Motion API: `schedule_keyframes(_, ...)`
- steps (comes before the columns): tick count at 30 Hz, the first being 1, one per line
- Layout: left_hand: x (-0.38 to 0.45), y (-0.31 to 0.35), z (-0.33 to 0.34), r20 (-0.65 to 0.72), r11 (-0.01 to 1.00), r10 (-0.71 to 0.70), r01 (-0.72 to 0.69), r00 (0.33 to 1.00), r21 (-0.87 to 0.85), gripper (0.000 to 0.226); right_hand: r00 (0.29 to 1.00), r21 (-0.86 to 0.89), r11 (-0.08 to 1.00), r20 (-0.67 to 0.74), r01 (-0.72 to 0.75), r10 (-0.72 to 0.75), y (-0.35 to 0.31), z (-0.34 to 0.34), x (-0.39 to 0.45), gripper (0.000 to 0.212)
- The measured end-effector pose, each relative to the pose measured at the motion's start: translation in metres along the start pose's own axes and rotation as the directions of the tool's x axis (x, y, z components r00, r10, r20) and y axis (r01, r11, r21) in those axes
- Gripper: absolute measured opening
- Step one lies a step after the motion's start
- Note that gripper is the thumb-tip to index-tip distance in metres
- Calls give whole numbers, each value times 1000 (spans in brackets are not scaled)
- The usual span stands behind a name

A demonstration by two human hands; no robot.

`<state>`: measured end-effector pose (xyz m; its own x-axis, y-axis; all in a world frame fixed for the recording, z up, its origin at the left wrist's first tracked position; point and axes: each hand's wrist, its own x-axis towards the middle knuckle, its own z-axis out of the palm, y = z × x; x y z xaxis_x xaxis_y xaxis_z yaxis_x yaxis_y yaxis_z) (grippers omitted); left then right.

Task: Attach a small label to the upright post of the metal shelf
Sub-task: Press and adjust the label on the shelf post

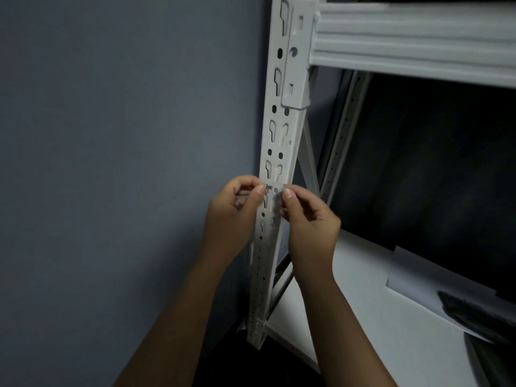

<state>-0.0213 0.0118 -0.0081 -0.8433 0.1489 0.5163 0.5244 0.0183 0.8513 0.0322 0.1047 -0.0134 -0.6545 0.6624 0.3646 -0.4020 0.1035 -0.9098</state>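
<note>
A white perforated upright post (pixel 282 141) of the metal shelf runs from the top centre down to the lower middle. A small, nearly clear label (pixel 274 197) is stretched across the post's front at mid height. My left hand (pixel 234 210) pinches the label's left end at the post's left edge. My right hand (pixel 310 219) pinches its right end at the right edge. Both thumbs point inward toward the post. The label's lower part is hard to make out against the metal.
A white shelf beam (pixel 413 37) joins the post at the upper right. Below lies a white shelf board (pixel 363 317) carrying paper sheets (pixel 418 277) and a dark object (pixel 474 311). A grey-blue wall (pixel 125 135) fills the left side.
</note>
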Motion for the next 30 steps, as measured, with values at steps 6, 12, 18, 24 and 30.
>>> schedule_keyframes(6, -32, 40, -6, 56, 983, -31, 40, 998, -181, 22, 976, 206, 959, 136, -196, 170, -37, 2, -32, 18)
schedule_keyframes(12, -57, 87, -25, 20, 981, -31, 34, 999, -192, 15, 973, 207, 966, 203, -155, 112, -86, -11, -66, 15)
schedule_keyframes(18, -77, 143, -41, -3, 981, 34, -34, 999, -190, 10, 991, 236, 969, 125, -79, 51, -132, -14, -91, 11)
schedule_keyframes(24, -90, 178, -58, -64, 978, 175, -181, 982, -101, 20, 991, 166, 986, 129, 0, -22, -173, -16, -106, 15)
schedule_keyframes(30, -100, 201, -69, -62, 868, 459, -433, 886, 244, 11, 989, 164, 986, 145, 9, -33, -202, -19, -115, 14)
